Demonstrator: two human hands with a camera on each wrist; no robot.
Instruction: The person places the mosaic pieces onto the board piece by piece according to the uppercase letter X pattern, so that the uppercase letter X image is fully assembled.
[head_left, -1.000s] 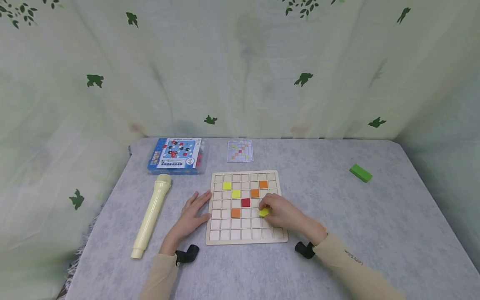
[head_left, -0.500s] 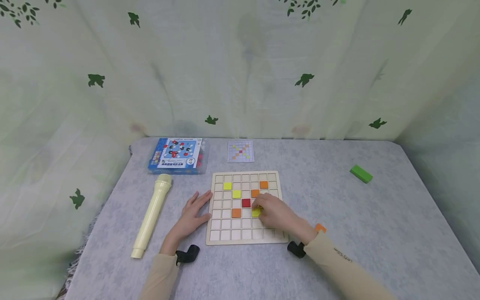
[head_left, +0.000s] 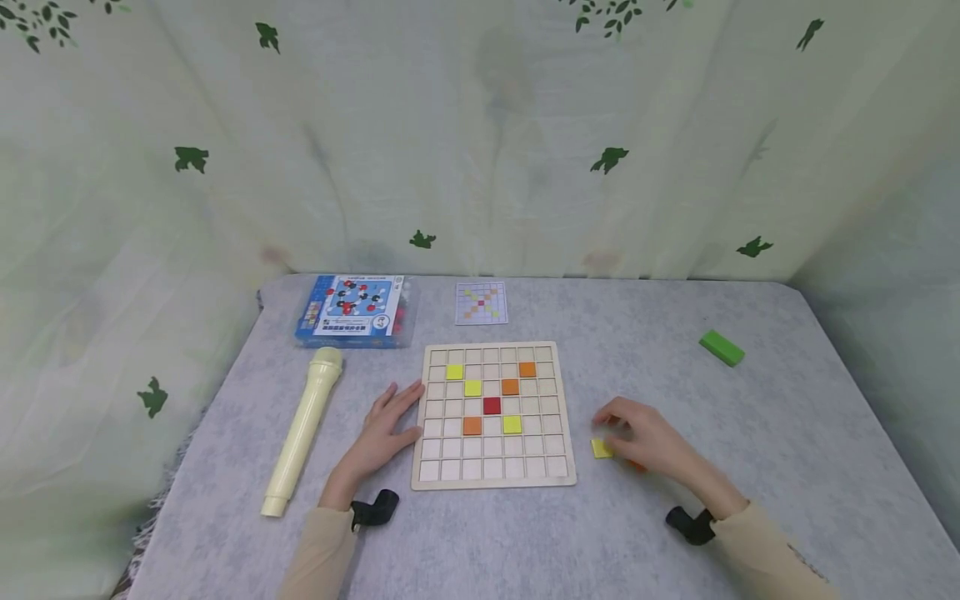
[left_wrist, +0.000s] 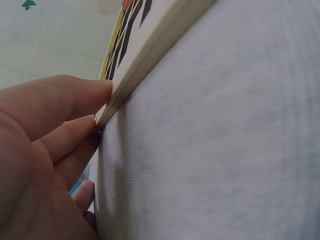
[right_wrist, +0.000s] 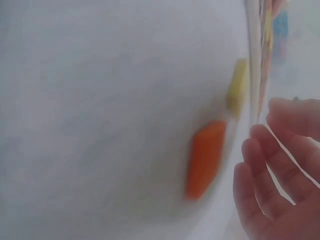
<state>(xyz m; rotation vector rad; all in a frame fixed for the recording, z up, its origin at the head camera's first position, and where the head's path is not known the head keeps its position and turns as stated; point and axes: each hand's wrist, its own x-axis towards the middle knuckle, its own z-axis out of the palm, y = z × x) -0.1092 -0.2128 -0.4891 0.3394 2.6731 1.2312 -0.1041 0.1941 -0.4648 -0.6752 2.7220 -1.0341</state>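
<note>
Head view: a wooden grid board [head_left: 493,414] is laid flat on the grey counter [head_left: 750,467], so the small tiles can sit in its square holes. The left hand [head_left: 382,433] is laid flat on the counter, with its fingers straight and pressed against the board's left edge. In the left wrist view the fingertips [left_wrist: 97,92] are seen touching that edge, most likely so the board is kept from sliding.

The right hand [head_left: 648,437] is held just to the right of the board, low over the counter. Its fingers are loosely bent and nothing is pinched yet. A loose yellow tile [head_left: 602,448] is lying at its fingertips, and a loose orange tile [right_wrist: 205,157] is lying beside it, half hidden under the hand in the head view.

In the board, two yellow tiles, then a red tile [head_left: 491,406] in the middle, and a third yellow one are set in a slanted line. Three orange tiles cross it the other way. A small pattern card [head_left: 481,302] is propped just behind the board, where it can be looked at.
</note>
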